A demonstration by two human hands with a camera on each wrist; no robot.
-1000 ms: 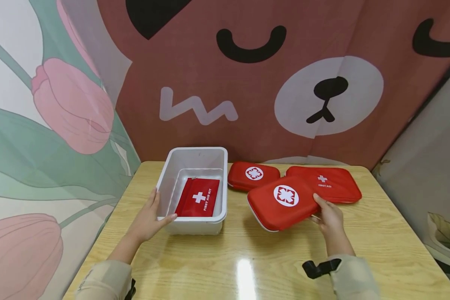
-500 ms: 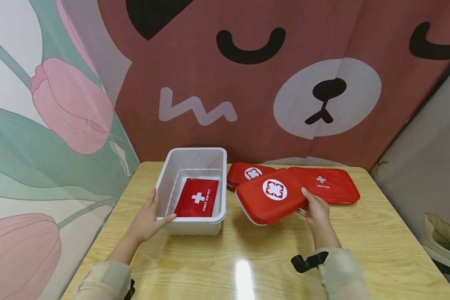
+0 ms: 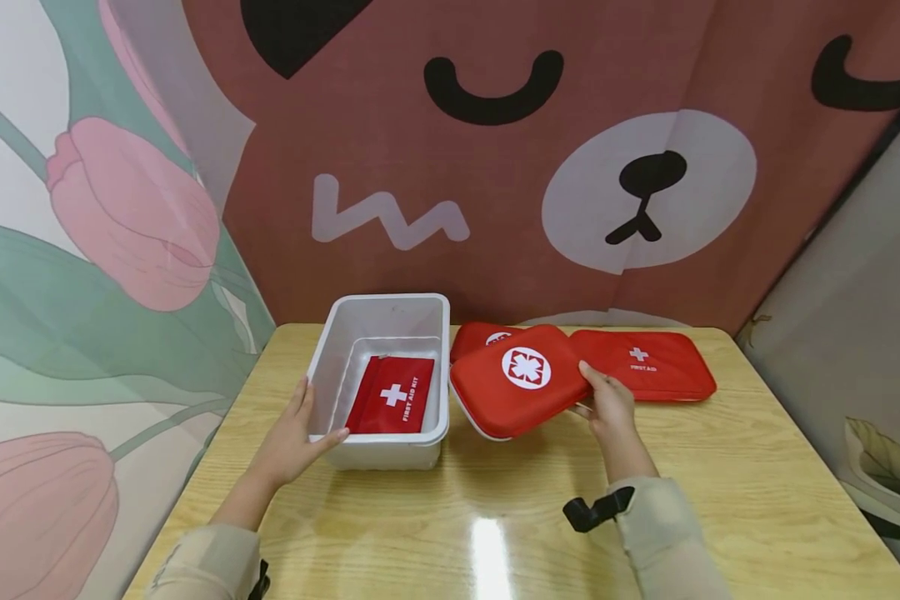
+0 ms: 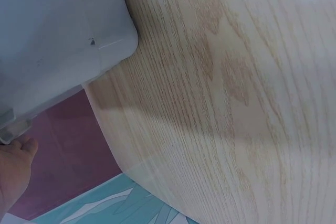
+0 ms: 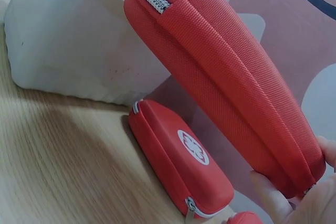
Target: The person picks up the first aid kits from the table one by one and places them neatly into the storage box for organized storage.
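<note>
My right hand point(image 3: 611, 408) grips the right end of a red hard-shell first aid case point(image 3: 527, 417), thumb on top and fingers beneath. The case is tilted and raised above the table, its left end beside the bin's right wall; its zip side shows in the right wrist view. My left hand point(image 3: 288, 437) holds the near left corner of a white plastic bin point(image 3: 390, 454), thumb over the rim. A flat red first aid pouch point(image 3: 381, 400) lies inside the bin. Behind the held case, a smaller red zip case point(image 5: 181, 161) stands on the table, partly hidden in the head view.
A larger flat red first aid bag point(image 3: 660, 375) lies at the back right of the wooden table point(image 3: 390, 533). A printed cloth with a bear point(image 3: 382, 275) hangs right behind the table's far edge. Another printed cloth with tulips point(image 3: 135, 217) hangs on the left.
My right hand has carried the red case left, towards the bin, so it now covers more of the smaller case and less of the flat bag. My left hand stays on the bin.
</note>
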